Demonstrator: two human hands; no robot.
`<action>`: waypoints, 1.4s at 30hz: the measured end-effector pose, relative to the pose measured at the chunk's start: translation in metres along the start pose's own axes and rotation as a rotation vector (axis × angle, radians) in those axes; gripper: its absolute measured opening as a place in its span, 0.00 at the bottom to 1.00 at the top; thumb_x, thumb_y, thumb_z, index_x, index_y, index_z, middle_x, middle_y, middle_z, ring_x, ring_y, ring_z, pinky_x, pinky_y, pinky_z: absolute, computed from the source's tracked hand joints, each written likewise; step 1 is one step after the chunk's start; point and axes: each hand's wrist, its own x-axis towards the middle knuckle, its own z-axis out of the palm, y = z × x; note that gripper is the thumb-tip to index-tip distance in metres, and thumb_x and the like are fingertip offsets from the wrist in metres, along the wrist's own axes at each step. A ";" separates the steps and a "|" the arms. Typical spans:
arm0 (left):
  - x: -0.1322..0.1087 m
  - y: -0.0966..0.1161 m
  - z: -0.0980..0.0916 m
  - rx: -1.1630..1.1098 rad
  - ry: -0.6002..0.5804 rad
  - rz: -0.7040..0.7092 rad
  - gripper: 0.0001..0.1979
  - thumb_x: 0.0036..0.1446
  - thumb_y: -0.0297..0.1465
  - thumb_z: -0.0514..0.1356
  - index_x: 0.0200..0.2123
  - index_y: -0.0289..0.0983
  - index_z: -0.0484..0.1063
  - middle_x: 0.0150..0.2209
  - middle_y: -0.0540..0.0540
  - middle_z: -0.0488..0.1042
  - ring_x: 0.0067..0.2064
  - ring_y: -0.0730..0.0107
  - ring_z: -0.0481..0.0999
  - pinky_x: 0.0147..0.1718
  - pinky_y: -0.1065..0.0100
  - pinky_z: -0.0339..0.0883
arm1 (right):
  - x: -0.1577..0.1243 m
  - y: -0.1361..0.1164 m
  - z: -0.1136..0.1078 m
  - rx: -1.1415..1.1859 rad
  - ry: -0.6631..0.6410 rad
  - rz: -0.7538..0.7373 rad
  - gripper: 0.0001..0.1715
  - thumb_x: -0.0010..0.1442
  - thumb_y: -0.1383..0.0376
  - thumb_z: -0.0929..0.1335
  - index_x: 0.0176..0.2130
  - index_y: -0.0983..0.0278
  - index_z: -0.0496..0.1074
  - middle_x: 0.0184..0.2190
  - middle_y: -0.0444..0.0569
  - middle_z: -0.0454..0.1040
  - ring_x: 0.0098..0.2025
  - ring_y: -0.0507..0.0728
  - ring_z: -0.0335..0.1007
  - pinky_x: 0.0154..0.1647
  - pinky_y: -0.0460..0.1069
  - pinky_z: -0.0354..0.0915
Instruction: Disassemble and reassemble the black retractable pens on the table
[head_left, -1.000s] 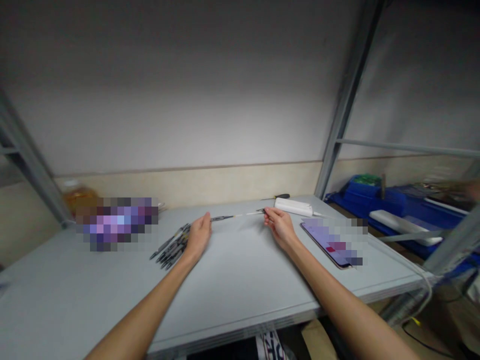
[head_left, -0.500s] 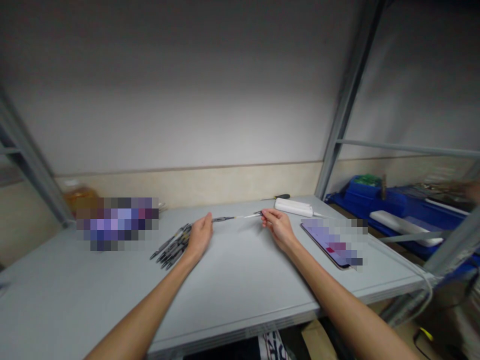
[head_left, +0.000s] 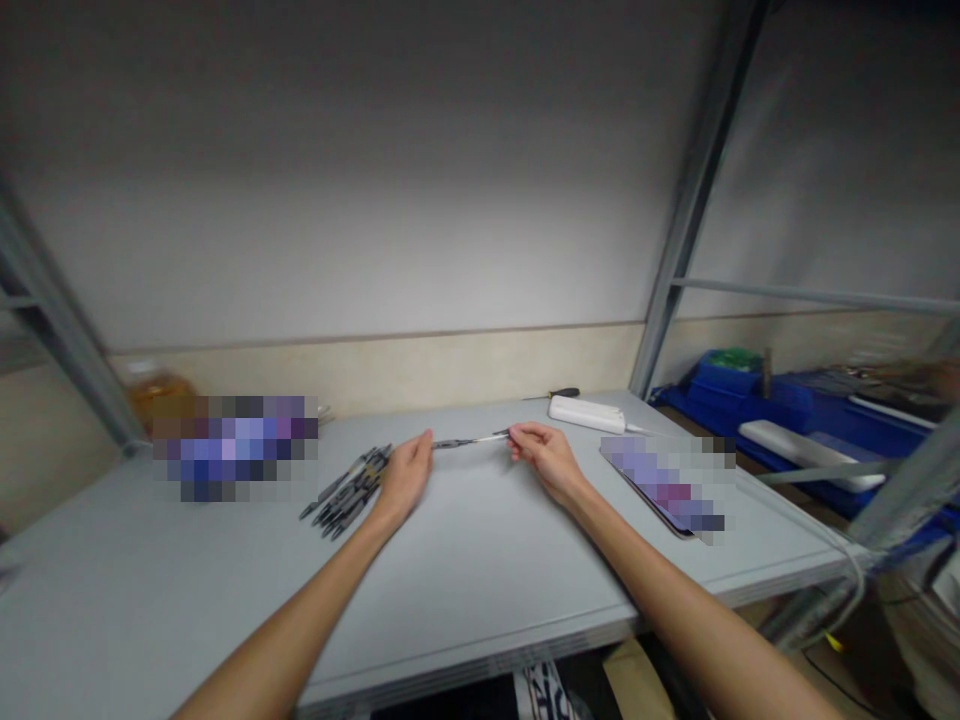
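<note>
My left hand (head_left: 407, 475) is closed on a slim dark pen barrel (head_left: 452, 443) that points right. My right hand (head_left: 546, 458) pinches a thin white pen refill (head_left: 491, 437) near a dark piece at its right end. The refill's left end meets the barrel's open end, and the two lie in one line just above the table; how far it reaches inside is too small to tell. Beside my left hand lies a pile of several dark pens (head_left: 349, 495), partly covered by that hand.
On the grey table (head_left: 465, 580) are a white power strip (head_left: 586, 414), a screwdriver (head_left: 564, 393) and a phone (head_left: 660, 490) on the right. A blurred-out purple package (head_left: 240, 445) lies left. Blue bins (head_left: 720, 385) stand beyond the metal post (head_left: 694, 220).
My right hand has moved left with the refill, closing the gap to the pen barrel. My left hand has shifted slightly right and down.
</note>
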 end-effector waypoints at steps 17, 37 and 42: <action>-0.008 0.018 -0.002 -0.113 -0.094 0.118 0.14 0.45 0.42 0.59 0.25 0.35 0.67 0.20 0.52 0.67 0.24 0.74 0.65 0.26 0.73 0.57 | -0.006 -0.004 -0.001 -0.418 -0.020 -0.044 0.24 0.49 0.49 0.66 0.21 0.67 0.71 0.11 0.42 0.63 0.12 0.46 0.53 0.12 0.42 0.49; -0.002 0.007 -0.001 -0.355 -0.097 -0.045 0.16 0.38 0.39 0.65 0.25 0.33 0.68 0.21 0.51 0.70 0.23 0.78 0.68 0.27 0.74 0.62 | -0.004 -0.007 -0.001 -0.401 -0.205 -0.032 0.20 0.44 0.53 0.70 0.30 0.67 0.70 0.18 0.43 0.69 0.17 0.48 0.61 0.15 0.42 0.58; -0.003 0.008 -0.001 -0.352 -0.144 -0.039 0.15 0.39 0.38 0.66 0.25 0.33 0.68 0.21 0.50 0.71 0.24 0.78 0.69 0.26 0.74 0.61 | -0.006 -0.004 0.001 -0.455 -0.222 0.089 0.30 0.53 0.45 0.60 0.18 0.67 0.66 0.09 0.41 0.61 0.10 0.45 0.51 0.11 0.42 0.49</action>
